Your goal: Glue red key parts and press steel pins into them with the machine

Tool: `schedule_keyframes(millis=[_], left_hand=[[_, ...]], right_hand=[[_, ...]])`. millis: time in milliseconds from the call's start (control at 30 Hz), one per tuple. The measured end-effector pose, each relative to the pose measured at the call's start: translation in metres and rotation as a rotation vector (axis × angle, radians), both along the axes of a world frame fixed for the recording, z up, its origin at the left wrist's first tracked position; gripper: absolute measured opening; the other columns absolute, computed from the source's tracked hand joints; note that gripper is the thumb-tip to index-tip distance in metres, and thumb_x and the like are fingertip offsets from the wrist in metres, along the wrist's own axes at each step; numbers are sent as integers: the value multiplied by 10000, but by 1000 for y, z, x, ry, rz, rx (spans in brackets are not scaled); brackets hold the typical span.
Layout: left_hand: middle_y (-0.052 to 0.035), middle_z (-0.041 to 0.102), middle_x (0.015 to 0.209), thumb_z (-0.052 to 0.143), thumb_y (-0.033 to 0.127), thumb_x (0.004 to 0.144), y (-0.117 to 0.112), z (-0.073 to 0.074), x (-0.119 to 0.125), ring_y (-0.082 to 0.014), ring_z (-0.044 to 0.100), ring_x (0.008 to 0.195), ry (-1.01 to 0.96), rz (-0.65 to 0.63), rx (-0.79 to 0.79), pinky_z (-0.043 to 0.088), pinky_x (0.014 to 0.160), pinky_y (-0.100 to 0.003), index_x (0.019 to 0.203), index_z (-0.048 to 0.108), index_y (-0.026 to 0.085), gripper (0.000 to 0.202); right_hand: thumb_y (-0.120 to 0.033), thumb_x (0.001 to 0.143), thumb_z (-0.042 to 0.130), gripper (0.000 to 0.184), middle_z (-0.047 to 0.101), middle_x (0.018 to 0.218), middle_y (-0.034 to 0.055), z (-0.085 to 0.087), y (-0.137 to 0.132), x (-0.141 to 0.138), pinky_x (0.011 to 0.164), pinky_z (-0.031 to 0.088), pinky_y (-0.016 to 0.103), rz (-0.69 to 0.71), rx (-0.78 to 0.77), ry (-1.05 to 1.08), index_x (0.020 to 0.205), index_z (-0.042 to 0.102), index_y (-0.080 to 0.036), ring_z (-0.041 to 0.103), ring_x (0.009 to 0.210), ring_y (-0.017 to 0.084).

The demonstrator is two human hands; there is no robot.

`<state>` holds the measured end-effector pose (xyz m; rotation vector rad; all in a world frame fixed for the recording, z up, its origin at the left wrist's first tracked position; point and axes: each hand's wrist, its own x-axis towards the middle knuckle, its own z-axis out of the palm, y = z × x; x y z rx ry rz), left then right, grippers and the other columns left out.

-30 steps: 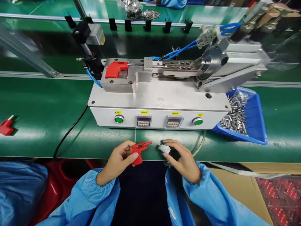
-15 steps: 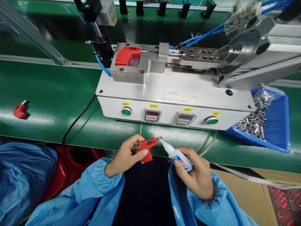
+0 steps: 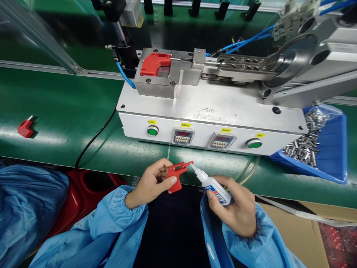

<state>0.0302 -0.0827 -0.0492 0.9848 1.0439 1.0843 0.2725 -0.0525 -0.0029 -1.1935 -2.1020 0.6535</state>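
Between the thumb and fingers of my left hand [image 3: 153, 183] is a red plastic gun-shaped part [image 3: 175, 178], its thin stem pointing right. My right hand [image 3: 236, 206] grips a white glue bottle [image 3: 214, 189] with a blue and red label, tilted so its nozzle points up and left. The nozzle tip is at the end of the red stem; whether they touch I cannot tell. Behind my hands, a similar red part [image 3: 153, 64] lies in the metal fixture [image 3: 157, 89] on top of the machine, with a metal rod at its end.
The white machine [image 3: 212, 111] has two green buttons and two small displays in front. A blue bin [image 3: 333, 149] of metal tubes stands to the right. Another red part [image 3: 25, 128] with a metal tube lies on the green bench at left. A red stool [image 3: 75, 201] is below.
The view has shifted slightly, so the machine sits a little farther right. Both hands keep their grips, with the nozzle still at the stem's end.
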Motion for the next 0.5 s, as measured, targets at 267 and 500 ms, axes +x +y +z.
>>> schedule_keyframes(millis=[267,500], left_hand=[[31,663,737,793,369,945,1,-1,-2,-84,605,561,-38,20,14,523,552,-170,942,644,186,236],[17,659,756,783,398,952,0,-1,1,-90,602,572,-56,-2,-4,516,551,-176,965,655,175,258]], right_hand=[[-318,1009,618,109,683,729,-8,-3,-2,5,508,508,239,-41,-30,74,1043,674,-231,580,496,126],[-309,1002,629,114,666,692,-17,2,-3,7,501,505,238,-38,-75,22,1036,692,-221,566,482,123]])
